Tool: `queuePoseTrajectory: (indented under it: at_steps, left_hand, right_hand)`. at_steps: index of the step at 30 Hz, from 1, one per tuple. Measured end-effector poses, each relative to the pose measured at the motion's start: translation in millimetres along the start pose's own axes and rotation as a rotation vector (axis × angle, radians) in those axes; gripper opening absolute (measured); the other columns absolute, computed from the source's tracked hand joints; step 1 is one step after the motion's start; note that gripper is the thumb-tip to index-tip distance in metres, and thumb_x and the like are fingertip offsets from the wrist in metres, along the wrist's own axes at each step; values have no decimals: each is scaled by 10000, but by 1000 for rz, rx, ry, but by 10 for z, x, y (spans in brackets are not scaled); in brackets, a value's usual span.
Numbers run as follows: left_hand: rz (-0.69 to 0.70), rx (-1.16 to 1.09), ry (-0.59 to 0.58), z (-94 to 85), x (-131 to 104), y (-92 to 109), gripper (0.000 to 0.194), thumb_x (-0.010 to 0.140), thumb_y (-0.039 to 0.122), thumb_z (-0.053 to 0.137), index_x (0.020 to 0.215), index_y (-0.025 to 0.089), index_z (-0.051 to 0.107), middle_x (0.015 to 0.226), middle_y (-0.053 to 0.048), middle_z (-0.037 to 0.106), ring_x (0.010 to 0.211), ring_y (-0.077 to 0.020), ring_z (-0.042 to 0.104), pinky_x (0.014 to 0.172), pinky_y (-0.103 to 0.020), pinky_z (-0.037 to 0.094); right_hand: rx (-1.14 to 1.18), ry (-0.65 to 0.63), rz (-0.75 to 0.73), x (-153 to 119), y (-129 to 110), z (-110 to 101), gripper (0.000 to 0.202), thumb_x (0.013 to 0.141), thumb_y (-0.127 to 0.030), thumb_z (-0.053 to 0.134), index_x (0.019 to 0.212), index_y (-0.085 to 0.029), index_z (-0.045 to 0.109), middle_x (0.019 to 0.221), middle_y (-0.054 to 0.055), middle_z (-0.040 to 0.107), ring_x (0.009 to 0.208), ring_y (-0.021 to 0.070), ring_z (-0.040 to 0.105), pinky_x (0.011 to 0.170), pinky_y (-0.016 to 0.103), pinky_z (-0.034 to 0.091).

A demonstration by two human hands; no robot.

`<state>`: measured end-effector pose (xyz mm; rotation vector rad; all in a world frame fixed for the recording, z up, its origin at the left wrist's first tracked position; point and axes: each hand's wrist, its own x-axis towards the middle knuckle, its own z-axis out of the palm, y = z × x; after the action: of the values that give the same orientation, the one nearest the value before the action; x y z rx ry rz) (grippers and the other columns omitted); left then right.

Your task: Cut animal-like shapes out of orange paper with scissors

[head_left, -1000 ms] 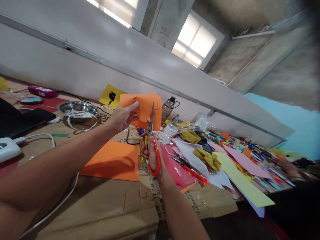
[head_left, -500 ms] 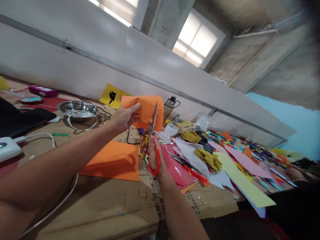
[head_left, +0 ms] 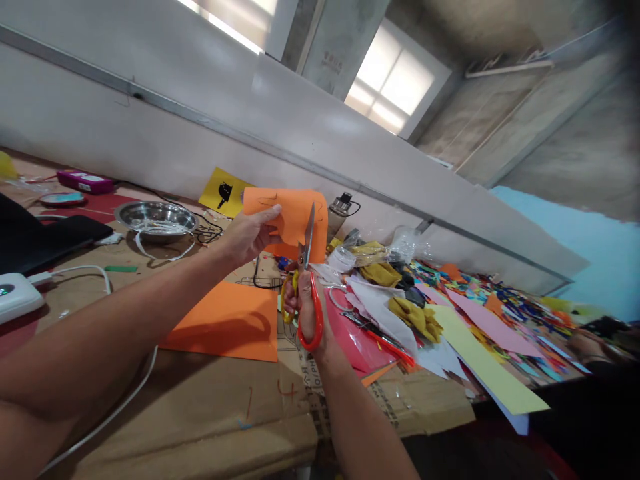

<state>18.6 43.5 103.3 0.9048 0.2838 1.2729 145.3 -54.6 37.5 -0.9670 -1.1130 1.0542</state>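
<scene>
My left hand pinches the left part of an orange sheet with pencil marks on it, held up above the table. In my right hand are scissors with one red and one yellow handle loop. Their blades point up at the lower edge of the raised sheet, and the long blade lies in front of it. Below my left forearm, a second orange sheet lies flat on the cardboard.
A metal bowl and a white device stand at left. Behind the sheet are a yellow card and a bottle. Paper and cloth scraps cover the right side. A person's hand shows at far right.
The raised orange sheet has shifted slightly, its top left edge now a little higher. The scissors and both hands have barely moved.
</scene>
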Motion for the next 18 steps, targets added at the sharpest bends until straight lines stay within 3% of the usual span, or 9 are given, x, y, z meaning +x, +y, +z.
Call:
queuePoseTrajectory:
  at_steps: [5,8,10,13,15,18]
  left_hand:
    - [-77,-43,31,-168,70,232,457,892,552,603,1070,154,739,940,-176,785,1043,-368,731,913,-513,598]
    - [-103,-45,22,-275,114,379,544,907,598,573,1095,113,730,931,-175,778,1073,-383,714,939,-515,580]
    - [-129,-15,20,-311,131,418,444,919,499,613,1081,100,719,954,-159,775,1068,-361,716,955,-509,575]
    - [-117,66,107,-315,154,386,170,874,230,692,1006,127,715,970,-127,773,1029,-294,729,954,-473,589]
    - [-89,93,137,-307,174,346,131,850,118,680,973,138,719,965,-108,773,994,-259,736,927,-433,607]
    - [-59,92,94,-300,195,329,176,868,79,644,1013,137,727,970,-96,775,938,-228,747,878,-382,623]
  right_hand:
    - [-17,-26,-16,-9,5,-18,642,741,-809,646,1001,-229,554,639,-67,360,500,89,268,447,263,189]
    - [-41,-63,-7,0,44,-52,598,792,-767,637,1035,-229,540,649,-77,345,504,81,258,452,244,194]
    - [-72,-83,-8,5,72,-74,584,816,-751,623,1056,-226,542,655,-80,336,507,75,266,455,229,203]
    - [-102,-104,-5,12,92,-90,591,816,-754,618,1067,-224,551,674,-74,365,513,68,303,460,214,224]
    - [-73,-115,14,23,93,-89,616,797,-770,625,1072,-224,552,681,-70,385,520,67,316,464,206,239]
    - [-1,-115,50,51,97,-83,712,704,-825,665,1061,-218,556,670,-71,409,523,66,317,468,199,256]
